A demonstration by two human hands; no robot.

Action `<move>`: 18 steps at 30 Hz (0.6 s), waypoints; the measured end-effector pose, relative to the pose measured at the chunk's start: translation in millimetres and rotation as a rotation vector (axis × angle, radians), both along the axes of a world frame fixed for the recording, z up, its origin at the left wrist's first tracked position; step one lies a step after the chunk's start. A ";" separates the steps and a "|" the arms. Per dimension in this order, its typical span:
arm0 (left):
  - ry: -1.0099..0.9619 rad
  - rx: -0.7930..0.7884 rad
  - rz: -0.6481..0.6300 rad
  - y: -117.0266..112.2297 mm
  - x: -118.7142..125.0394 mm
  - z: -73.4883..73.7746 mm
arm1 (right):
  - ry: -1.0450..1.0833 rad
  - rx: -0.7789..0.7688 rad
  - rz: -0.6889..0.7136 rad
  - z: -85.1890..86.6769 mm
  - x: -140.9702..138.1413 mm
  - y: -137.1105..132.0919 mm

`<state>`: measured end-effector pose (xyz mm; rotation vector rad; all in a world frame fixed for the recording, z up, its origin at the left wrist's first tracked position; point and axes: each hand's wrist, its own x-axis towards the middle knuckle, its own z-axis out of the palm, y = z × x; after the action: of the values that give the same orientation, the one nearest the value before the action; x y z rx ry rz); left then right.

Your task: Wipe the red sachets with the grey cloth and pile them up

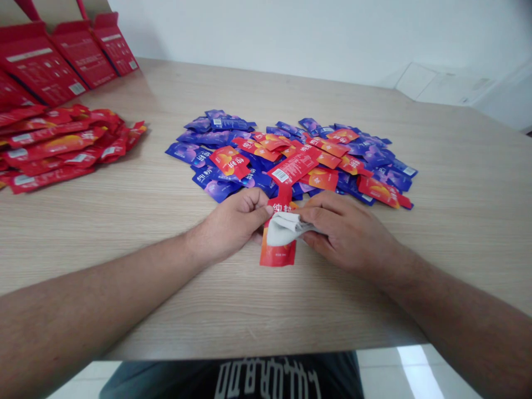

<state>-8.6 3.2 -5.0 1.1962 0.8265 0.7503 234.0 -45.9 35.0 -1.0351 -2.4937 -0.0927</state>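
Note:
Between my hands, over the front part of the table, is a red and orange pouch (279, 256) with white lettering and a narrow spout end pointing away from me. My left hand (236, 221) pinches its left edge, thumb on top. In my right hand (347, 230) is a folded light grey cloth (285, 229), which lies across the pouch's front and covers its middle. Just beyond my hands spreads a loose heap of blue pouches (203, 156), with several red and orange pouches (230, 162) on top. One red pouch (296, 164) there shows its barcode side.
At the left, a stack of red pouches (62, 145) lies on the wooden table (174, 310). Red printed boxes or bags (41, 61) stand behind it. A white wall (291, 39) borders the table's far edge.

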 end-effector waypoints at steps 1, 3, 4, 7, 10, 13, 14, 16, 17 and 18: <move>0.003 0.005 -0.001 0.0 0.0 0.1 | -0.003 0.000 0.005 0.3 0.0 0.1; 0.006 0.014 0.000 0.0 0.0 0.3 | -0.005 -0.002 0.000 0.8 0.0 0.0; 0.007 0.015 0.002 -0.1 0.1 0.4 | -0.006 -0.006 -0.008 0.8 -0.1 -0.2; 0.001 0.007 0.007 -0.4 0.6 1.1 | -0.004 -0.015 -0.036 0.2 -0.3 -1.1; -0.010 -0.009 0.014 -0.8 1.0 1.4 | 0.000 -0.020 -0.043 -1.1 -0.2 -1.3; -0.011 -0.012 0.013 -0.7 0.9 0.8 | 0.005 -0.026 -0.040 -1.8 0.0 -0.8; -0.010 -0.009 0.013 -0.7 0.7 0.5 | 0.010 -0.024 -0.036 -1.8 -0.1 -0.5; -0.006 -0.003 0.014 -0.6 0.4 0.1 | 0.017 -0.020 -0.027 -1.8 -0.2 0.0; -0.003 0.000 0.017 -0.7 0.4 0.0 | 0.018 -0.016 -0.024 -1.8 -0.3 0.1; -0.001 0.001 0.018 -0.8 0.4 0.0 | 0.017 -0.015 -0.023 -1.7 -0.4 0.2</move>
<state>-8.2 2.5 -5.0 1.1906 0.8373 0.7661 233.6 -45.8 33.3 -1.0658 -2.4715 -0.0725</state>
